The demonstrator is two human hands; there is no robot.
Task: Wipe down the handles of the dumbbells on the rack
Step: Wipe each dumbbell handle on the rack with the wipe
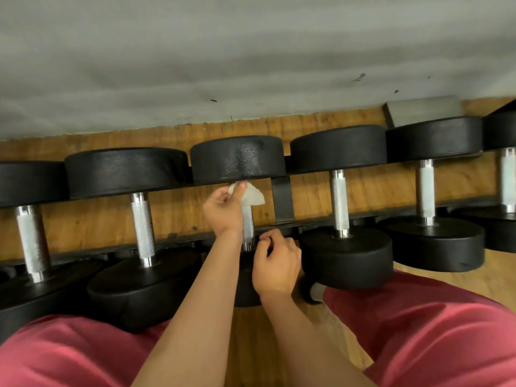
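Several black dumbbells with knurled silver handles lie side by side on a low black rack (pixel 283 201). My left hand (pixel 223 209) pinches a white wipe (pixel 252 195) against the top of the middle dumbbell's handle (pixel 248 226), just under its far head (pixel 237 159). My right hand (pixel 275 263) is curled at the near end of that same handle, fingers bent, with nothing clearly in it. The near head of this dumbbell is mostly hidden behind my forearms.
Neighbouring handles stand left (pixel 143 229) and right (pixel 340 203) of the one being wiped. A grey wall (pixel 251 51) runs behind the rack over a wooden floor (pixel 251 339). My knees in red shorts (pixel 435 331) frame the bottom of the view.
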